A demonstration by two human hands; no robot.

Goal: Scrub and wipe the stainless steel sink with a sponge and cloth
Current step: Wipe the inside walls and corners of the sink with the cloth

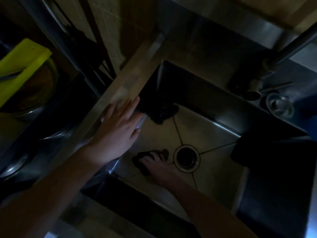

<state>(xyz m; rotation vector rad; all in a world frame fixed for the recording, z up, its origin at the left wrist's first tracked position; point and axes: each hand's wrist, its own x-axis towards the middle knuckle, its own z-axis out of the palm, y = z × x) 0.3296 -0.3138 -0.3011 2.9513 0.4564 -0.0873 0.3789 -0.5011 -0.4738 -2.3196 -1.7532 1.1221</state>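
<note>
Head view, very dim. The left hand (118,127) is laid flat on the steel rim on the left side of the sink (214,127), fingers straight and together, nothing held; its fingertips reach just over the inner edge. The right hand (155,164) is down on the sink floor, fingers bent over a dark sponge (138,160), which is gripped and pressed against the steel. The sponge sticks out to the left of the fingers and a little past the fingertips. It is just beside the round drain (186,158), not touching it.

A dark cloth (163,111) is bunched in the far left corner of the basin, partly against the wall, well apart from the sponge and just beyond the left hand's fingertips. Nothing is seen between the sponge and the drain.

On the worktop (300,78) behind the sink, a faucet (295,47) is seen rising toward the upper right, with a small clear glass item (280,107) near its base. A large dark shape (267,157) overlaps the right rim; what it is cannot be told. To the left of the sink, a yellow-green board (22,66) is seen lying across a metal bowl (44,86).
</note>
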